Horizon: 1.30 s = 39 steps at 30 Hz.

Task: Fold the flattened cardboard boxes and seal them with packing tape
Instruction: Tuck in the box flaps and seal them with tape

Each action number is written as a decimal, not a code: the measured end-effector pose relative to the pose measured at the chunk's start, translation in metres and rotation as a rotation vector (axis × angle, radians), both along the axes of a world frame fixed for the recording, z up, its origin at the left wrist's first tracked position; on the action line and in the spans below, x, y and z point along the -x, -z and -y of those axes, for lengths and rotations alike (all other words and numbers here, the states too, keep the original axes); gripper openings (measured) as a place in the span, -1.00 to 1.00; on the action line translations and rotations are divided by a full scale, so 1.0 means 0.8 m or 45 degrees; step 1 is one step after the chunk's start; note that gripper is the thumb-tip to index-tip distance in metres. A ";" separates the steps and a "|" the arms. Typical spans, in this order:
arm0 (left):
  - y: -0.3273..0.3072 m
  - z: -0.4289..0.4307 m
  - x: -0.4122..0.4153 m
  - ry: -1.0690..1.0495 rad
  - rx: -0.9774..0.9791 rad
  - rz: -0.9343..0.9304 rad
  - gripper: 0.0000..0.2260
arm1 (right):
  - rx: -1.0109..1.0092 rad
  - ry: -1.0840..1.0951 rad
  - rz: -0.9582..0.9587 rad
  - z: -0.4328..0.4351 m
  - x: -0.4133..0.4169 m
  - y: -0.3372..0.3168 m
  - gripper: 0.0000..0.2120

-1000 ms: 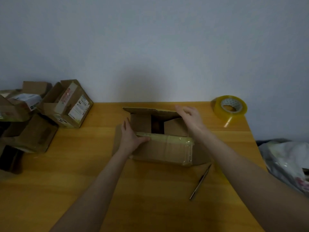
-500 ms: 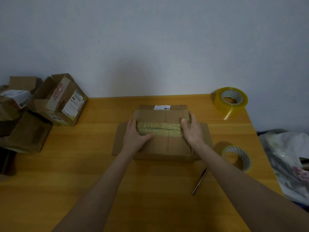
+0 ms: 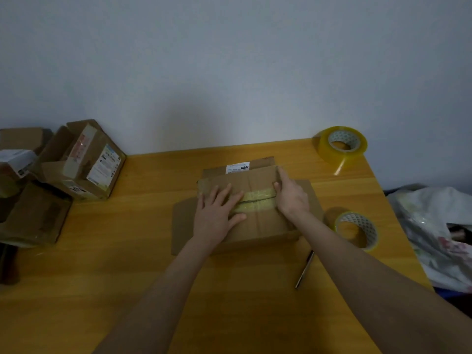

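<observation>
A brown cardboard box [image 3: 258, 223] stands in the middle of the wooden table [image 3: 127, 264], its top flaps folded down with an old strip of yellowish tape along the seam. My left hand [image 3: 217, 213] lies flat on the left part of the top, fingers spread and straight. My right hand [image 3: 291, 198] rests on the box's right edge, index finger stretched along the far flap's side. Two rolls of packing tape are in view: one tape roll [image 3: 342, 145] at the table's far right corner, another tape roll [image 3: 356, 229] just right of the box.
A thin metal blade or pen [image 3: 304, 269] lies on the table near my right forearm. Several opened cardboard boxes [image 3: 81, 162] are piled at the far left. A crumpled plastic bag [image 3: 439, 233] sits off the table's right edge. A grey wall stands behind.
The box's open top flaps were folded down and closed. My left hand slid from the left edge onto the top; my right hand moved to the right edge.
</observation>
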<state>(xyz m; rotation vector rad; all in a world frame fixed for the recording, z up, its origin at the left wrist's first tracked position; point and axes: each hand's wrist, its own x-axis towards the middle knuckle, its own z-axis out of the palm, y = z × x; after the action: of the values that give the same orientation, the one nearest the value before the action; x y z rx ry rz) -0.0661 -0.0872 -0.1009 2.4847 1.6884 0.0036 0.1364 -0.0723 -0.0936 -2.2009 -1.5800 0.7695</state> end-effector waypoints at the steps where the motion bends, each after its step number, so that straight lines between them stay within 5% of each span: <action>1: 0.003 0.001 0.000 -0.010 0.003 0.020 -0.21 | 0.022 -0.020 -0.025 0.001 -0.003 -0.003 -0.52; 5: 0.005 -0.003 -0.001 -0.088 0.000 0.115 -0.47 | 0.005 0.035 -0.093 0.014 -0.034 -0.027 -0.62; 8: 0.006 0.000 -0.008 -0.133 0.000 0.186 -0.62 | -0.008 0.184 0.164 0.038 -0.081 -0.044 -0.75; 11: 0.007 0.007 -0.014 -0.197 -0.023 0.115 -0.64 | 0.329 0.074 0.447 0.075 -0.121 -0.053 -0.56; 15: 0.001 0.007 -0.018 -0.290 0.097 0.051 -0.63 | 0.755 -0.149 0.558 0.108 -0.137 -0.039 -0.61; 18: -0.001 0.009 -0.018 -0.302 0.116 0.111 -0.63 | 0.708 -0.177 0.566 0.117 -0.143 -0.026 -0.71; 21: 0.000 0.014 -0.019 -0.240 0.062 0.151 -0.65 | 0.480 -0.126 0.417 0.110 -0.164 -0.033 -0.88; 23: 0.002 0.014 -0.022 -0.195 0.055 0.184 -0.65 | 0.285 0.005 0.266 0.105 -0.175 -0.046 -0.72; 27: 0.003 0.013 -0.025 -0.188 0.055 0.237 -0.68 | -0.226 0.246 -0.436 0.085 -0.167 -0.083 -0.74; 32: 0.002 0.014 -0.023 -0.216 0.085 0.338 -0.69 | -0.098 -0.178 -1.244 0.040 -0.102 -0.109 -0.80; 39: -0.002 0.012 -0.016 -0.187 0.106 0.381 -0.71 | 0.178 -0.656 -1.102 0.014 -0.047 -0.062 -0.74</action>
<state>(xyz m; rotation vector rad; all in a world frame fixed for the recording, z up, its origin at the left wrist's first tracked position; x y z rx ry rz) -0.0533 -0.0972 -0.0993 2.1668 1.6983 0.2984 0.1744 -0.0835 -0.0441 -1.1857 -1.6002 1.7182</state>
